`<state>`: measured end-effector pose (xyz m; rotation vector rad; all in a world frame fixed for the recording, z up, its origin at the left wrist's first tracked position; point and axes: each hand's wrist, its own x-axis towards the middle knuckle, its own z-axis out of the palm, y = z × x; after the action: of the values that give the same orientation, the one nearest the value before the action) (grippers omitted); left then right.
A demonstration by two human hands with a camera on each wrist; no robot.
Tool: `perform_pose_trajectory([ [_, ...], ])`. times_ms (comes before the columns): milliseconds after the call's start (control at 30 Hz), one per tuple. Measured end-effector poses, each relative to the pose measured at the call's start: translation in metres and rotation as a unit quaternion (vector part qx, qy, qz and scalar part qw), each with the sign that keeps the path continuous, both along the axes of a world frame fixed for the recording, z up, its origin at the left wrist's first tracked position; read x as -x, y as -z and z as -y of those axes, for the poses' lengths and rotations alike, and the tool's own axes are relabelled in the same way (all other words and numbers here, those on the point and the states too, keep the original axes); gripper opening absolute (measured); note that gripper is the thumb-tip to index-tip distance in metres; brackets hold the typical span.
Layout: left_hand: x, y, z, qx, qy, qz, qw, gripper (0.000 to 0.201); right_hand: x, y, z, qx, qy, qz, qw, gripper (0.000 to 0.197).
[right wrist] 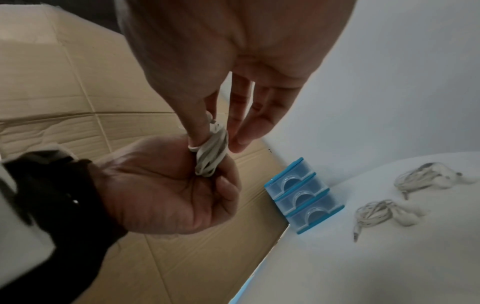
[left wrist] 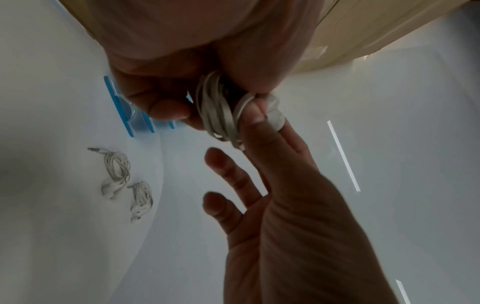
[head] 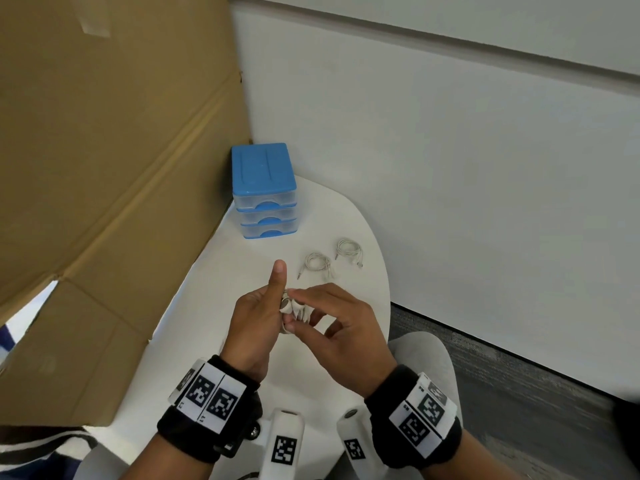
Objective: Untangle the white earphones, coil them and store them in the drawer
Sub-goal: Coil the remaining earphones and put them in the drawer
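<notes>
We hold the coil (head: 292,311) in the air, well in front of the drawers (head: 265,192) and above the table (head: 339,216). Our left hand (head: 254,317) curls its fingers around the wound cord, thumb up; our right hand (head: 343,327) pinches the earbud end at the top of the bundle with thumb and forefinger, the other fingers spread loose.

The loops look slack (nothing ties them), so if the right hand lets go before the end is tucked, we judge the coil could spring open and tangle again. All three drawers appear closed, so one hand must leave the coil to open one, and a weak one-hand hold could drop it.

Two more coiled sets (head: 317,265) (head: 349,251) lie on the white rounded table, right of and in front of the drawers. Cardboard (head: 104,168) stands left of the drawers, a pale wall (head: 450,150) behind them, grey carpet (head: 502,368) farther right.
</notes>
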<state>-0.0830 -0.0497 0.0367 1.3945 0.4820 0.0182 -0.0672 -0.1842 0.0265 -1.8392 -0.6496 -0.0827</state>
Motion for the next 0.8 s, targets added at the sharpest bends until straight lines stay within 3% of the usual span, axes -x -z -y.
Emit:
perform_pose_trajectory([
  [167, 0.003, -0.002, 0.003, -0.001, 0.012, -0.003, 1.000, 0.065, 0.000, 0.000, 0.002, 0.023, 0.016, 0.041, 0.999, 0.033],
  [400, 0.005, 0.003, 0.004, -0.052, 0.076, -0.005, 0.996, 0.081, 0.003, -0.004, 0.001, 0.049, 0.044, 0.099, 0.993, 0.016],
  [500, 0.009, 0.000, 0.007, -0.064, 0.083, -0.004, 0.994, 0.071, 0.002, -0.003, 0.002, 0.102, 0.048, 0.157, 0.981, 0.008],
  [600, 0.010, -0.002, 0.007, -0.066, 0.072, -0.008, 0.995, 0.061, 0.001, -0.002, 0.001, 0.145, 0.058, 0.189, 0.969, 0.014],
  [800, 0.009, 0.001, -0.002, -0.047, 0.051, -0.024, 0.997, 0.058, -0.004, -0.014, 0.007, 0.092, -0.013, 0.061, 0.994, 0.005],
])
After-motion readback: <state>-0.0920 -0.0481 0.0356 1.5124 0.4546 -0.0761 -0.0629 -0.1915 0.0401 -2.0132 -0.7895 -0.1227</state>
